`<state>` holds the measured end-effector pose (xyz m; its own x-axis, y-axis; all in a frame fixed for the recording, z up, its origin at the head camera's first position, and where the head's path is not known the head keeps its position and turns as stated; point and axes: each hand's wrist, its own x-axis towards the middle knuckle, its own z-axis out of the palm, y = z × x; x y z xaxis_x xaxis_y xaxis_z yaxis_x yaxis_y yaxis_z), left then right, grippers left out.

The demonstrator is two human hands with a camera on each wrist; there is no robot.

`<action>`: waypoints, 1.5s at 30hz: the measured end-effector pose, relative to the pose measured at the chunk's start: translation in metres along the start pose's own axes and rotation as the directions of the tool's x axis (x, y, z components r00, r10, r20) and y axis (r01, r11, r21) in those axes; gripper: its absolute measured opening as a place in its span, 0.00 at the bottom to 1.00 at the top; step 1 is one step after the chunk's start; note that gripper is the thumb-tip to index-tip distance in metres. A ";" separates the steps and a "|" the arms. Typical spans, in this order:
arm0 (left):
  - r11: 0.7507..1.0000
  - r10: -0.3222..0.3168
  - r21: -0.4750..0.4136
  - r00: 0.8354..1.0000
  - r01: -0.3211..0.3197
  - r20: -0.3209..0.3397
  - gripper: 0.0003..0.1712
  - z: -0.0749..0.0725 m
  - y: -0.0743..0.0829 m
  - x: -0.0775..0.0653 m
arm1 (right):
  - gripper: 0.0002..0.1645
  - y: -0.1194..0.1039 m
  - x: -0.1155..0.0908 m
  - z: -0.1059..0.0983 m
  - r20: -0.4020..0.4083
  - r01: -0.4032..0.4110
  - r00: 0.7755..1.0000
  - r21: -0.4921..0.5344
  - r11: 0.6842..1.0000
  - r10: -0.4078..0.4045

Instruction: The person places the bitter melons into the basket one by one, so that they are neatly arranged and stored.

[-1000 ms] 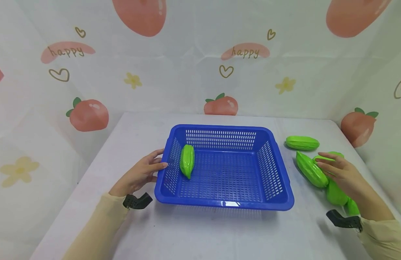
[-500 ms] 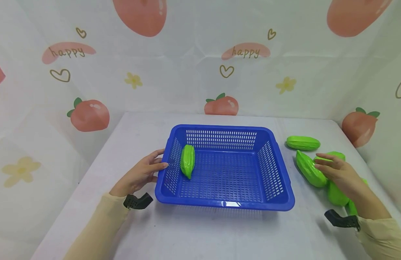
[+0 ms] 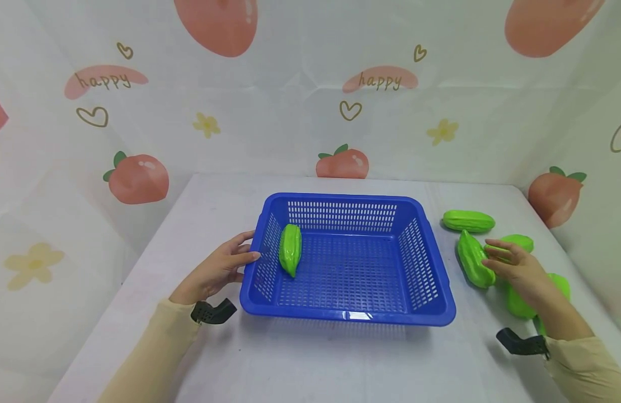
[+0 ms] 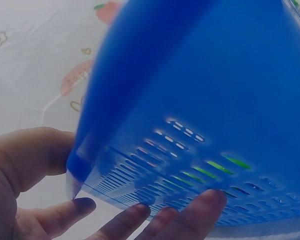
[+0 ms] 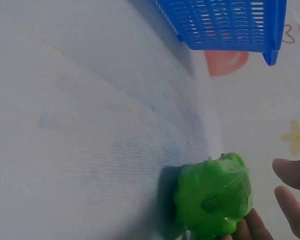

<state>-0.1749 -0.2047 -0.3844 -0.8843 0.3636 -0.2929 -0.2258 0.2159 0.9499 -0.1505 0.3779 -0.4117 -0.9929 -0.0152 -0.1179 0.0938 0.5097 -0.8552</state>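
Note:
In the head view, my left hand holds the left rim of a blue plastic basket. The left wrist view has the thumb at the rim and the fingers against the perforated side. One glossy green bitter melon lies inside along the left wall. Right of the basket, my right hand reaches over the green pile, its fingers loosely extended beside another bitter melon. In the right wrist view, the lower fingers meet this melon while thumb and forefinger stand apart from it.
A further green bitter melon lies behind, near the basket's right back corner. Several more green vegetables sit under and around the right hand, partly hidden. A white cloth covers the table, and a printed curtain stands behind.
My right hand has shifted slightly left, and the bitter melon at its fingers has moved left and turned more upright in the view. The left hand and basket stay put.

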 end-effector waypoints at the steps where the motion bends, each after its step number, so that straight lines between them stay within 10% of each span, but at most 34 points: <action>1: 1.000 -0.002 -0.001 1.000 0.002 -0.002 0.44 0.000 0.000 0.000 | 0.23 0.000 0.000 0.001 -0.003 -0.005 1.000 -0.016 1.000 0.005; 21: 1.000 0.005 -0.004 1.000 -0.005 0.005 0.42 0.002 0.001 0.001 | 0.50 -0.001 0.001 0.019 0.007 -0.125 0.992 -0.098 0.987 0.126; 45: 1.000 0.002 0.009 1.000 -0.002 -0.010 0.44 0.001 0.000 0.000 | 0.51 -0.010 0.005 0.028 0.106 -0.141 0.980 -0.219 0.966 0.167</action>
<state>-0.1746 -0.2035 -0.3841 -0.8890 0.3550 -0.2894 -0.2202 0.2227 0.9497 -0.1540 0.3485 -0.4184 -0.9498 -0.0212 -0.3121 0.2143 0.6826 -0.6986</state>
